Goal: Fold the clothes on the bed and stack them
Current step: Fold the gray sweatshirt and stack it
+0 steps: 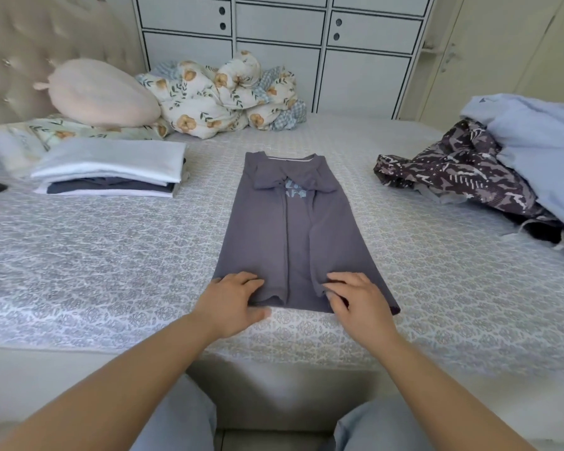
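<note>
Left hand and right hand apparently pinching near hem of sides-folded grey T-shirt, ready to fold it toward far collar.

Two bare forearms, no sleeves, left hand and right hand without rings or watch, light blue trousers below them

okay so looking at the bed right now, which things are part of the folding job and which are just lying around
Part of the job:
grey shirt, under both hands
left hand
right hand
folded stack
unfolded pile

Just lying about:
floral quilt
pink cushion
pillow
cabinet
</note>
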